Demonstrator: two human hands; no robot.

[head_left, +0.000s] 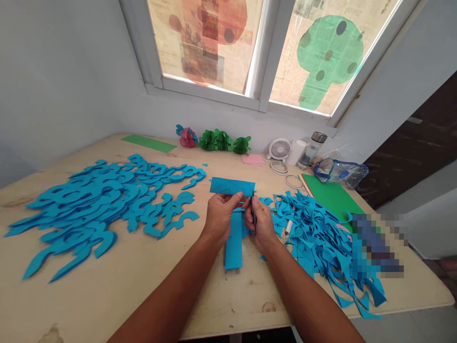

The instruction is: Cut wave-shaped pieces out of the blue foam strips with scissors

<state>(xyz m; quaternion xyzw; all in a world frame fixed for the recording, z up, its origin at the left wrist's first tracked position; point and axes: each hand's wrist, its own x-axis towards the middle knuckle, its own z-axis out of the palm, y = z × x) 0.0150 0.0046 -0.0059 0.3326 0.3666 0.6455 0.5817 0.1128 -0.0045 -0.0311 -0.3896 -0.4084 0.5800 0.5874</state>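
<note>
Taking the space between the hands as the clock's centre, with twelve toward the window, a blue paper strip (228, 186) is lying crosswise at twelve. The left hand (218, 216) is pinching its near edge; the right hand (262, 220) is closing around a dark-handled tool (253, 208), probably scissors, at the strip's right end. The paper is probably feeling light, bendable and grippy, but creasing or tearing easily, so a gentle edge pinch clear of the tool is seeming best.

Another blue strip (233, 243) is extending toward six, its upper end hiding among the hands. On the tabletop (143, 300), curved blue cutouts (96, 190) are overlapping toward nine and ten, well apart from the left hand. Loose blue scraps (314, 233) are crowding the right forearm from two to four, likely the main obstruction, with a white marker (289, 224) resting among them. Around one and two, a fan (279, 149), a bottle (310, 153) and a clear pouch (339, 172) are sitting farther back.
</note>
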